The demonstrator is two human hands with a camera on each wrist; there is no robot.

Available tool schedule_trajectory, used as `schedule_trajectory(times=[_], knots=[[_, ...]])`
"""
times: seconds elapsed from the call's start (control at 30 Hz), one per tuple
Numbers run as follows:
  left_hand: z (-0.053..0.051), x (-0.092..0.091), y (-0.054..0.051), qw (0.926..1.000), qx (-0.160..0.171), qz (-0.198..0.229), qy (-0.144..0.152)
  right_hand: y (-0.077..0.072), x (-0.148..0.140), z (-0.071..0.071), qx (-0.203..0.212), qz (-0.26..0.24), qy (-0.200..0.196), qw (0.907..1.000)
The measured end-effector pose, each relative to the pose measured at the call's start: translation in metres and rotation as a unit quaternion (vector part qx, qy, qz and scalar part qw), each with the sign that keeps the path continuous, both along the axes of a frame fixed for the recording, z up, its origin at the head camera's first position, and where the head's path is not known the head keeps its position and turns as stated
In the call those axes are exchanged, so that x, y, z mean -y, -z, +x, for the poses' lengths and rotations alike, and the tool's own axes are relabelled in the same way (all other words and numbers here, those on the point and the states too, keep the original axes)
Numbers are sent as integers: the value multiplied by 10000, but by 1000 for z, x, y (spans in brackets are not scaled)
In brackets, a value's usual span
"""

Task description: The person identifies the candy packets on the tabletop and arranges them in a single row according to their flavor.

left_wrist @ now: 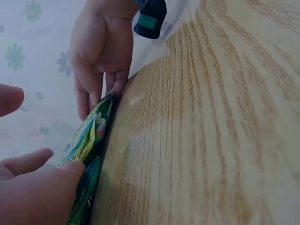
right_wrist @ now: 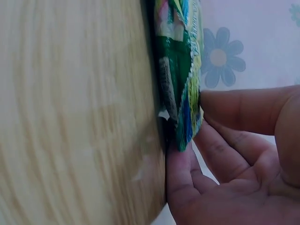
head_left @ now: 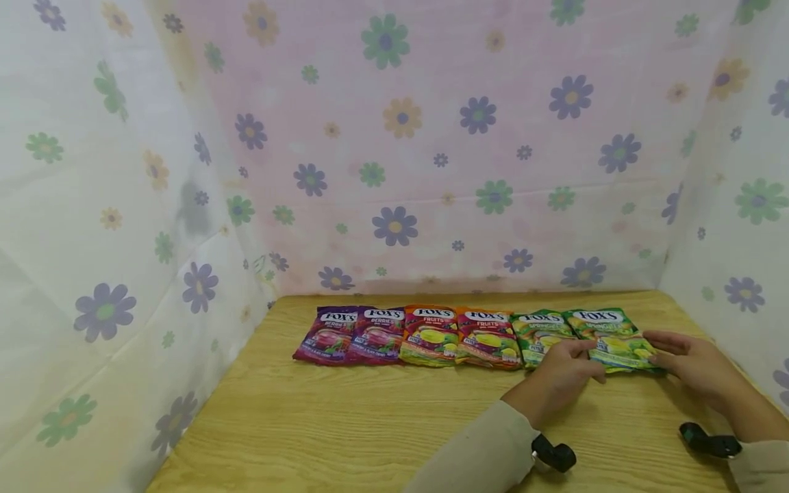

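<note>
Two green Fox's candy bags lie face up at the right end of a row. My right hand (head_left: 703,366) is at the right edge of the outermost green bag (head_left: 610,342); its thumb touches the lower right corner, with the other fingers along the side. In the right wrist view that corner (right_wrist: 183,126) sits by the thumb and fingertips. Over the seam with the neighbouring green bag (head_left: 535,332) rests my left hand (head_left: 564,376), fingers extended. The left wrist view shows the left thumb (left_wrist: 70,168) against the bag edge.
Further left in the row lie two orange-red fruits bags (head_left: 487,339) and two purple berries bags (head_left: 327,335), overlapping side by side. They lie near the back of a wood-grain table (head_left: 345,424). Flowered cloth (head_left: 431,150) surrounds the table at the back and sides.
</note>
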State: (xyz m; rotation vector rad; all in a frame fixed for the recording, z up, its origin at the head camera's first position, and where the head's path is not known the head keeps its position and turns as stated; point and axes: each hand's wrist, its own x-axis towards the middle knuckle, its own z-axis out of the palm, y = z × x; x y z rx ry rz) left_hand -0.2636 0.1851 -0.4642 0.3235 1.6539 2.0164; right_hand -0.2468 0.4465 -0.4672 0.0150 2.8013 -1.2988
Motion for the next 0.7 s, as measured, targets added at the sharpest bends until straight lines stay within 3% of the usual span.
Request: schedule_trajectory(times=[0.17, 0.3, 0.4, 0.6, 0.7], knots=[[1, -1, -1, 9983, -92, -568, -14, -2, -2, 2, 82, -42, -80, 9999], [3, -2, -2, 9982, -55, -593, -19, -2, -1, 4, 33, -52, -81, 9999], [6, 0, -3, 9958, -260, -873, 69, -1, -1, 4, 83, -145, -61, 9998], [9, 10, -12, 9822, -839, -1644, 355, -5, -5, 1, 354, -696, 42, 9969], [9, 19, -18, 9710, -1219, -1971, 591, -6, -6, 0, 464, -973, -20, 9942]])
